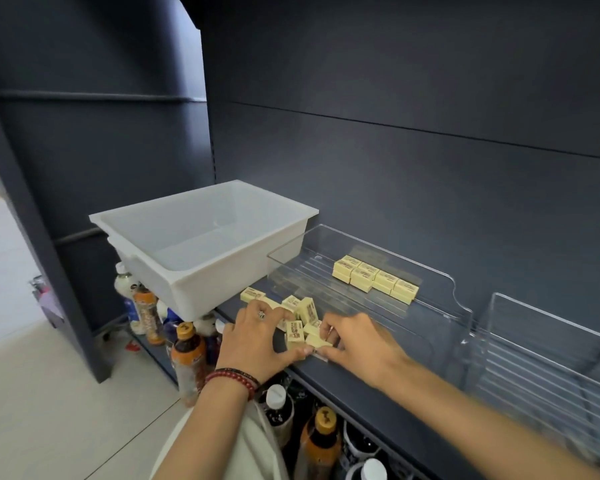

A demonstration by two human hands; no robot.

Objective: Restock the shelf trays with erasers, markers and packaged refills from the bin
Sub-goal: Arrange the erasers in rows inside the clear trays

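Loose erasers (pixel 303 315) are heaped on the shelf (pixel 357 389) at lower centre, cupped under the curled fingers of the left hand (pixel 257 336); a single eraser (pixel 317 341) is pinched by the right hand (pixel 357 342). A row of erasers (pixel 374 278) is lined up in the clear tray (pixel 361 306), right of centre, beside the white bin (pixel 201 237).

This is a shop aisle. A dark display shelf (pixel 361 388) runs from 6 toward 3 o'clock against a panelled back wall (pixel 413 98), with a slotted upright (pixel 214 157) at 10 o'clock. Clear acrylic trays (pixel 445 327) sit on the shelf, one holding identical wrapped erasers (pixel 374 279) in neat rows. Bottled drinks (pixel 187 355) stand below at 7 o'clock, beside pale floor tiles (pixel 49 393).
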